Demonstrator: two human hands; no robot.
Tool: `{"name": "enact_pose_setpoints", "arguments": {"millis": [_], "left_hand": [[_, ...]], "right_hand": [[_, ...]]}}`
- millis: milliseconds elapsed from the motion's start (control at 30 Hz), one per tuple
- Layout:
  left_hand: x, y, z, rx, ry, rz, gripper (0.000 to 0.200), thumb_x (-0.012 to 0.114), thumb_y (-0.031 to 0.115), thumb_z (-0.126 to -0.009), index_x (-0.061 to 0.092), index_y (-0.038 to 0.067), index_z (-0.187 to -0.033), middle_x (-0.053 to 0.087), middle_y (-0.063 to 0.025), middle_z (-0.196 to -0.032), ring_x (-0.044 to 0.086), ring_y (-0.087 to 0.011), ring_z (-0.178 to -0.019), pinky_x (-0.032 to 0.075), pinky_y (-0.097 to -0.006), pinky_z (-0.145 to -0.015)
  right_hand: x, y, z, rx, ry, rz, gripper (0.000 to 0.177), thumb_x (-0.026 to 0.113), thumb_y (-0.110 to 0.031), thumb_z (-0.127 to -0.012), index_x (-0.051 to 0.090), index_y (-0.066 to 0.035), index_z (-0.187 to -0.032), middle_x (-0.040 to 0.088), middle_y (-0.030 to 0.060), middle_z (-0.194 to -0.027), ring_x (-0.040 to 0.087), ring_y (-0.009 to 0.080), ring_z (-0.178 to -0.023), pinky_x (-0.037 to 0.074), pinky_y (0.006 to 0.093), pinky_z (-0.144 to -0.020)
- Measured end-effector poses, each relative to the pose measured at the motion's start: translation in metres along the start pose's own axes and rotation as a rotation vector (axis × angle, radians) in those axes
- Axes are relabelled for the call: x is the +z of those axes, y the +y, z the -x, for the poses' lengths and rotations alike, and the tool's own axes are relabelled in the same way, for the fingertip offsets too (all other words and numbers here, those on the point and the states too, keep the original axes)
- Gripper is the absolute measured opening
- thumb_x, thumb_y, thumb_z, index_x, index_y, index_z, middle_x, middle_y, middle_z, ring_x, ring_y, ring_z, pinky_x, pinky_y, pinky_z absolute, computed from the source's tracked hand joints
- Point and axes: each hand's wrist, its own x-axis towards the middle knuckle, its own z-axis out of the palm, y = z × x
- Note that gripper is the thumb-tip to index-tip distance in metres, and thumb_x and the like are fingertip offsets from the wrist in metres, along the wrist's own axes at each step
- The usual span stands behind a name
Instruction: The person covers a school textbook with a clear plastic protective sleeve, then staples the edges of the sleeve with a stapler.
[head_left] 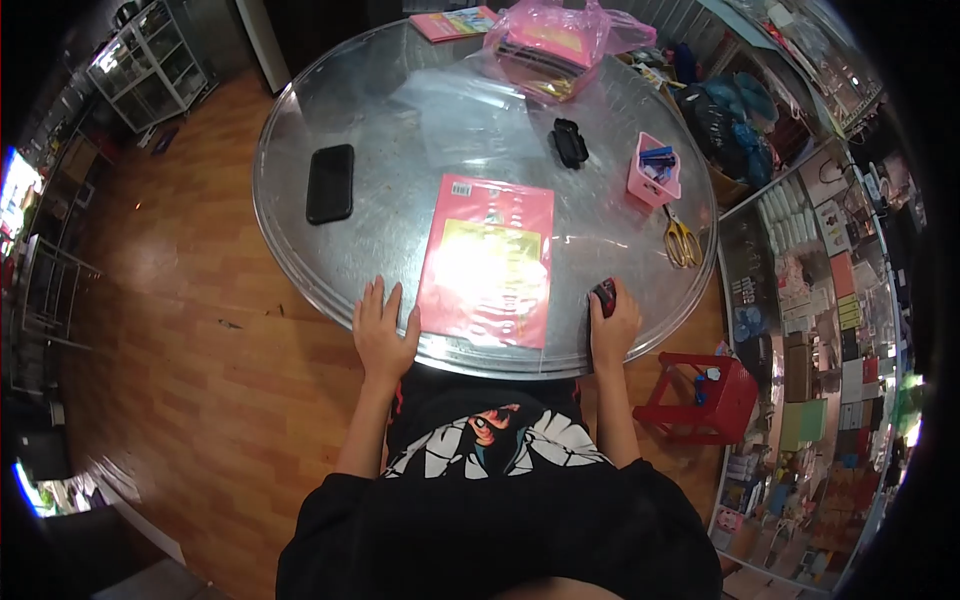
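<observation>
Hands sit at the near rim of the round metal counter [300, 230], one on each side of a pink packet [485, 262]. The left hand [385, 335] lies open and flat, fingers spread, its thumb just at the packet's lower left corner. That placing looks meant to steady the person or keep the packet from sliding on the smooth metal. The right hand [612, 330] is closed around a small dark object [603, 295] with a red patch, held upright just beside the packet's right edge. What the object is, I cannot tell.

The packet lies flat and straight in front of the person, probably so both hands can reach it evenly. It is a pink rectangle in a glossy clear wrapper, with a yellow panel in the middle, a barcode at its far left corner and strong glare across the centre.

Other things stand farther back, seemingly kept out of the way:
- a black phone [330, 183] to the left
- a black case [570, 142]
- a pink box [653, 170] of small items
- yellow-handled scissors [682, 242] near the right rim
- a pink plastic bag [555, 40] at the far side

A red stool [700, 395] stands on the floor to the right.
</observation>
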Motion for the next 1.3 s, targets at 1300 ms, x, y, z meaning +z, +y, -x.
{"name": "enact_pose_setpoints", "arguments": {"millis": [1300], "left_hand": [[-0.014, 0.031, 0.024, -0.044, -0.117, 0.055, 0.026, 0.050, 0.012, -0.078, 0.058, 0.002, -0.101, 0.047, -0.0167, -0.115, 0.037, -0.0341, -0.113, 0.024, -0.0456, -0.096]], "right_hand": [[-0.012, -0.069, 0.035, -0.130, -0.303, -0.094, 0.035, 0.054, -0.025, -0.078, 0.057, 0.000, -0.103, 0.041, 0.0180, -0.123, 0.033, 0.0362, -0.112, 0.023, 0.0464, -0.093]]}}
